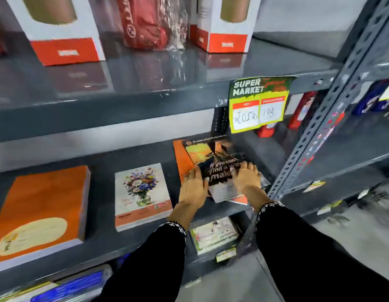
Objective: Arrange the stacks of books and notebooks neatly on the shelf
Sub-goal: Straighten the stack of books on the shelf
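- The skewed notebook stack lies centre-right of frame on the middle shelf, long axis tilted up-left.
- The left hand and right hand, fingers spread flat, press its near corners, equally close.

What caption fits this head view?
Both hands, left and right, press on a skewed notebook stack at the shelf's right end.

The light is bright and even, coming from above. The upper shelf board shines and mirrors the boxes. Motion blur softens most things, the edges bend from the wide lens, and the print is smeared.
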